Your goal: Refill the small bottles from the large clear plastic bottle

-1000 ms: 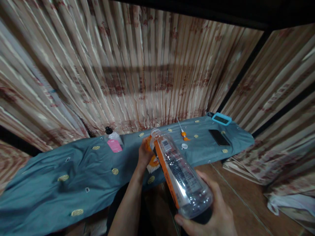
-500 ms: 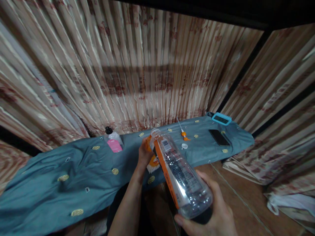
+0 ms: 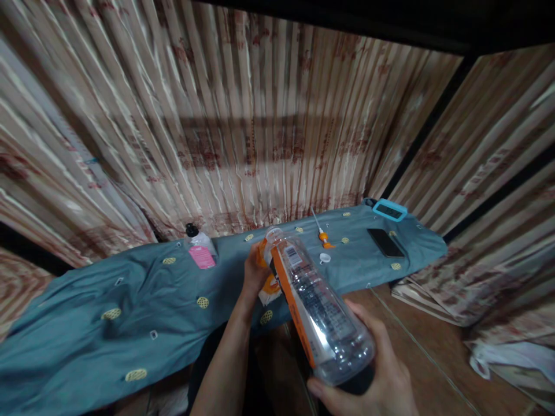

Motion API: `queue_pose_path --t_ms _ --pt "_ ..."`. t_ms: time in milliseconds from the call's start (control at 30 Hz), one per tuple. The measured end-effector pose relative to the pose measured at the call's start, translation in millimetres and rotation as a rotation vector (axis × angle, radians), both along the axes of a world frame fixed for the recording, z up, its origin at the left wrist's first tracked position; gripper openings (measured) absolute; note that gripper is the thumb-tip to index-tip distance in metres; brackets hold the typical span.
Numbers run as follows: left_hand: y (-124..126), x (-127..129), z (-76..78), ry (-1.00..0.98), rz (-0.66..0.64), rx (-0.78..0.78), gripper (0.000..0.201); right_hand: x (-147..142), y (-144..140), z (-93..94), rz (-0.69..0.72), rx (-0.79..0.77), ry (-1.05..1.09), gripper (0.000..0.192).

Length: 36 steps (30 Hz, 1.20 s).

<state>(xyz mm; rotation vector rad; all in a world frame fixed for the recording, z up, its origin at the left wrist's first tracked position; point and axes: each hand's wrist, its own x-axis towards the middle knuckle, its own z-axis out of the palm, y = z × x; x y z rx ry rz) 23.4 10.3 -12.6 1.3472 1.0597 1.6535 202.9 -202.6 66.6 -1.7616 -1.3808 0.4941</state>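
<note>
Large clear bottle [image 3: 327, 312] is up in both hands over the near edge of the table, mid-scene, just right of centre. It's tilted: base near and right, open mouth far and left, side label orange and white with a barcode. Right hand [image 3: 384, 370] clamped round the base, thumb on the near left side, fingers along the right. Left hand [image 3: 255, 268] curled at the neck end, closed on an orange-and-white container [image 3: 271, 288]; most of its fingers are hidden, so can't tell exact finger placement. Container sits below the bottle's mouth, partly behind the bottle; can't tell whether the two touch. Table [image 3: 165, 312] has a blue-green cloth with yellow oval prints. On it, right of the bottle's neck: orange pump head [image 3: 324, 238] lying down, thin pale tube pointing far; small white cap [image 3: 325, 257] just near of it. Further right: black phone [image 3: 385, 242] lying flat, then blue-framed device [image 3: 390, 210] at the far right. Left of the left hand, well apart: pink-labelled bottle [image 3: 202, 254] with black top, upright near the far edge. Patterned curtain [image 3: 260, 127] behind; brown tiled floor [image 3: 416, 341] near right.
</note>
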Motion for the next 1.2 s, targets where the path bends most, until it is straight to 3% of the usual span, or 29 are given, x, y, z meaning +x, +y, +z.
queue_pose_path --t_ms 1200 --pt "1.3 -0.4 -1.4 0.014 0.026 0.038 0.031 0.5 -0.7 -1.4 0.013 0.018 0.011 0.092"
